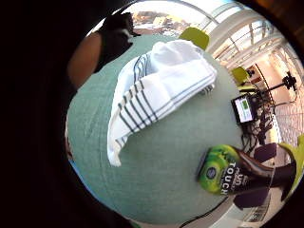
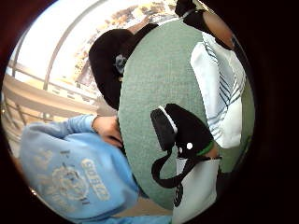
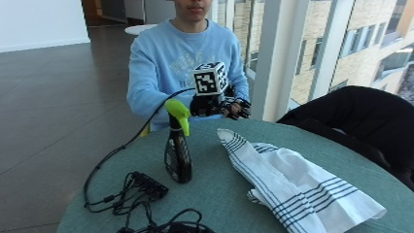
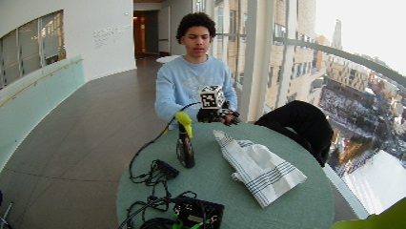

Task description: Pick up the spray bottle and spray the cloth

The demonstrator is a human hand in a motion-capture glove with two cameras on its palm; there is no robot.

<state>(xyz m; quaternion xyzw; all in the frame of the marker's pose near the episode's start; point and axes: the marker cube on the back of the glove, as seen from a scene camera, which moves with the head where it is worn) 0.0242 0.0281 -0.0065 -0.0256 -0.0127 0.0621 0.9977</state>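
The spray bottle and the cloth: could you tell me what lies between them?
Only bare table lies between spray bottle and cloth, as the outside view shows.

Gloved right hand (image 3: 220, 107) is raised over the near edge of the desk (image 3: 213, 194), on the person's side, touching nothing. Spray bottle (image 3: 177, 145) stands upright on the desk near the hand, on its right, bare desk all around its base. A strip of bare desk lies between bottle and cloth (image 3: 291, 187). Cloth lies crumpled toward the window side, its striped corner pointing at the hand. Cables and a black box (image 3: 146, 187) clutter the desk beyond the bottle.
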